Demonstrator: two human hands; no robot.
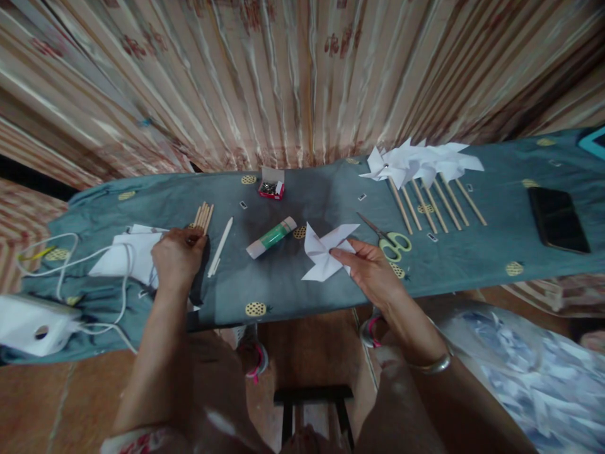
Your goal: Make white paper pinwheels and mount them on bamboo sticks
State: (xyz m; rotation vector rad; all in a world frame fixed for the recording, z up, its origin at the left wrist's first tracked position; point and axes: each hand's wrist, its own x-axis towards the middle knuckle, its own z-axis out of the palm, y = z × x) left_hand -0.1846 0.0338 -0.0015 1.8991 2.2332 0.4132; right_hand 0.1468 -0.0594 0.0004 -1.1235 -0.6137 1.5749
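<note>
Between the thumb and fingers of my right hand (375, 268) is a white paper pinwheel head (319, 249), its blades folded to the centre and no stick on it. My left hand (177, 255) is closed at the lower end of a small bunch of wooden sticks (204, 217); its fingertips are partly hidden, so I cannot make out whether a stick is gripped. Just right of that hand lies a white pen (220, 246). A green-and-white glue stick (271, 237) rests between my hands. Behind it stands an open red box of metal pins (271, 186).
Finished pinwheels (425, 165) on sticks lie in a row at the back right, with green-handled scissors (394, 246) in front. A black phone (558, 219) is at the far right. White paper sheets (125, 255), a cable and a white box (35, 325) occupy the left.
</note>
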